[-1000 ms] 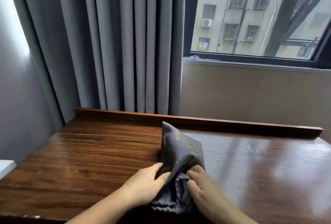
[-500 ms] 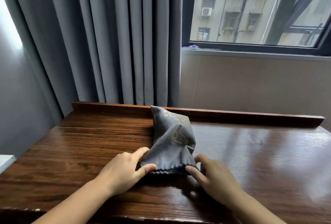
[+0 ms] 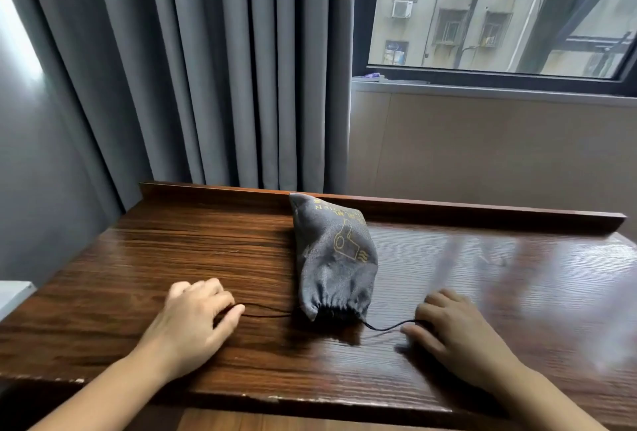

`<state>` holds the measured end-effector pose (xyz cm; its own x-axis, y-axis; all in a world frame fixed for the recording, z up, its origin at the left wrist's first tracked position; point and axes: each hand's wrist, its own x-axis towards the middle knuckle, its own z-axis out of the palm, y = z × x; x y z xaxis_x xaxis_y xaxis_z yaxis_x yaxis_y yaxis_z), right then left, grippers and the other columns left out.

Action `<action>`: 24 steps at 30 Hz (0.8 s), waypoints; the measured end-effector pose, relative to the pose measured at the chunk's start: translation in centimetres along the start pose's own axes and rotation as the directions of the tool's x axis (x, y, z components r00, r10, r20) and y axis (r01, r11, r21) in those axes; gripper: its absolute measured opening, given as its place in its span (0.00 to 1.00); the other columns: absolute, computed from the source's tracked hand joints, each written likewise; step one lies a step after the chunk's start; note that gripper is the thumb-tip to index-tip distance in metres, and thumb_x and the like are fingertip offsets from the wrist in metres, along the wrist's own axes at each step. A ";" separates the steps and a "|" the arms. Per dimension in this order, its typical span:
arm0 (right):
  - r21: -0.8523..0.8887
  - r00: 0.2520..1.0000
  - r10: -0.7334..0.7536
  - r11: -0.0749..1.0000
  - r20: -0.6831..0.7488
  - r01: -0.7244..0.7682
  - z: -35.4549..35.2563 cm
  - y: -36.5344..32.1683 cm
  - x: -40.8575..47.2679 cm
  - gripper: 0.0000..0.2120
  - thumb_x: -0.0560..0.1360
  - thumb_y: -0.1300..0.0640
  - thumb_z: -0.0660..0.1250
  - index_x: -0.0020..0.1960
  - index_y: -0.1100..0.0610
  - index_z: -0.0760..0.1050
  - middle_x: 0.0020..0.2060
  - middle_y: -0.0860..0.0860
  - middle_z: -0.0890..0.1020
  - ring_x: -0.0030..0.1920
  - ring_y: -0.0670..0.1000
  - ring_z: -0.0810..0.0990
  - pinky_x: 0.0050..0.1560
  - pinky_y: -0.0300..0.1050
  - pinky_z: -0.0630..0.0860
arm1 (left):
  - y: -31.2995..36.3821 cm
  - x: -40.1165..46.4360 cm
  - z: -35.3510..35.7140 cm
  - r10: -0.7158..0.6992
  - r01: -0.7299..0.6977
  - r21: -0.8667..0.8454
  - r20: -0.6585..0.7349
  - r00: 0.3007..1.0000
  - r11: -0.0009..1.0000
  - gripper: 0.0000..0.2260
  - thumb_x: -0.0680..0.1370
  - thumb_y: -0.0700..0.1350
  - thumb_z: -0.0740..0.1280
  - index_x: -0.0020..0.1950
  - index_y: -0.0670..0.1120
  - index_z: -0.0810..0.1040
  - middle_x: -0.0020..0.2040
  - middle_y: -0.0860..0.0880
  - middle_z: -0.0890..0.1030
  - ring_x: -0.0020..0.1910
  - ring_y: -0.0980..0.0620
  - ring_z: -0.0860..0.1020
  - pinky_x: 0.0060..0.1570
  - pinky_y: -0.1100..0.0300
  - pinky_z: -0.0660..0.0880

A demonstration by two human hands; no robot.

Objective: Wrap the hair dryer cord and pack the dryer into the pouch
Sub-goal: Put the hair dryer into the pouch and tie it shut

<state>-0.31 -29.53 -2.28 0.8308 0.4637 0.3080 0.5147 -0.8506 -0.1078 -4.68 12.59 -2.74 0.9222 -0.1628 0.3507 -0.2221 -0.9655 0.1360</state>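
Grey drawstring pouch (image 3: 333, 258) lying bulged on wooden tabletop (image 3: 172, 258), gathered mouth cinched, facing the near edge. Left hand (image 3: 193, 320) pinching one black drawstring end (image 3: 265, 311); right hand (image 3: 458, 330) pinching the other (image 3: 389, 326). Dryer unseen.

1. Single view: one wide-angle camera worn on the person's head, set above the near edge of the desk (image 3: 172, 258) and looking forward and down across it.
2. Facing: toward the desk's far edge, with the curtain (image 3: 206, 69) and the window (image 3: 499, 10) behind it.
3. Nearness: close; both forearms enter from the bottom of the frame, and the left hand (image 3: 193, 320) and right hand (image 3: 458, 330) lie in the lower third.
4. Coverage: the desk's far-left and far-right corners show; wide-angle bending curves its edges.
5. Overlap: only one view is given.
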 end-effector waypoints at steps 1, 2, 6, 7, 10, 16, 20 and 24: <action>-0.005 1.000 0.018 1.000 -0.015 -0.018 0.1 -0.6 0.1 0.24 0.73 0.26 0.53 0.41 0.45 0.73 0.40 0.38 0.72 0.47 0.42 0.69 0.49 0.43 0.69 | 0.8 0.1 0.0 -0.003 0.004 0.039 -0.028 1.000 0.999 0.22 0.76 0.67 0.53 0.48 0.55 0.81 0.46 0.58 0.76 0.49 0.54 0.76 0.58 0.48 0.66; 0.002 0.999 0.034 0.999 -0.021 -0.034 0.2 -1.4 0.2 0.26 0.71 0.24 0.54 0.46 0.44 0.74 0.44 0.39 0.73 0.50 0.43 0.70 0.52 0.44 0.68 | 1.5 0.3 0.2 0.000 0.005 0.082 -0.058 0.998 0.997 0.21 0.74 0.65 0.57 0.54 0.55 0.81 0.52 0.55 0.76 0.54 0.51 0.75 0.61 0.46 0.62; -0.019 0.999 0.025 1.000 -0.026 -0.025 0.8 -5.4 1.0 0.31 0.68 0.22 0.55 0.53 0.45 0.76 0.51 0.43 0.77 0.58 0.49 0.74 0.59 0.49 0.71 | 5.2 1.3 0.9 0.143 -0.139 0.082 -0.046 0.989 0.987 0.28 0.71 0.67 0.62 0.61 0.49 0.79 0.60 0.50 0.79 0.66 0.47 0.71 0.66 0.47 0.58; -0.048 0.998 0.033 0.998 -0.046 -0.035 1.0 -6.4 1.2 0.32 0.67 0.22 0.56 0.53 0.46 0.77 0.52 0.44 0.78 0.58 0.51 0.75 0.58 0.51 0.73 | 6.3 1.6 1.1 0.177 -0.175 0.059 -0.030 0.984 0.983 0.27 0.71 0.68 0.63 0.59 0.49 0.80 0.58 0.52 0.80 0.65 0.48 0.72 0.66 0.49 0.59; -0.109 0.982 0.145 0.981 -0.118 -0.158 1.1 -8.4 1.9 0.37 0.62 0.22 0.59 0.55 0.50 0.76 0.56 0.49 0.78 0.61 0.56 0.75 0.59 0.56 0.73 | 8.1 2.5 1.6 0.202 -0.202 -0.016 0.002 0.979 0.979 0.17 0.72 0.63 0.62 0.46 0.51 0.81 0.45 0.55 0.82 0.53 0.52 0.79 0.64 0.52 0.64; 0.066 0.970 0.207 0.978 -0.129 -0.200 1.7 -8.6 1.3 0.35 0.62 0.29 0.64 0.62 0.48 0.67 0.53 0.46 0.78 0.63 0.55 0.73 0.64 0.51 0.65 | 9.1 2.7 0.9 0.072 -0.045 -0.284 0.085 0.994 0.958 0.15 0.75 0.59 0.62 0.45 0.49 0.79 0.41 0.54 0.80 0.46 0.53 0.76 0.49 0.56 0.73; 0.365 0.973 0.220 0.913 -0.064 -0.182 2.4 -8.8 1.3 0.32 0.70 0.49 0.72 0.67 0.42 0.58 0.54 0.42 0.75 0.58 0.48 0.73 0.63 0.43 0.69 | 9.7 2.6 1.0 0.047 -0.023 -0.445 0.043 0.998 0.895 0.15 0.74 0.59 0.66 0.43 0.48 0.78 0.39 0.55 0.81 0.42 0.57 0.78 0.46 0.55 0.74; 0.535 0.978 0.202 0.832 -0.049 -0.146 2.0 -8.6 1.5 0.25 0.76 0.57 0.67 0.63 0.37 0.58 0.44 0.42 0.77 0.41 0.43 0.78 0.45 0.37 0.70 | 9.6 2.6 0.7 0.015 0.012 -0.506 0.050 0.999 0.863 0.17 0.74 0.61 0.62 0.40 0.47 0.77 0.35 0.55 0.79 0.38 0.58 0.77 0.44 0.55 0.74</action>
<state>-3.07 -21.07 -2.76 0.9064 0.2694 0.3253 0.4208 -0.6428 -0.6401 -4.19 2.71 -1.21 0.9333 -0.1872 0.3064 -0.3405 -0.7320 0.5901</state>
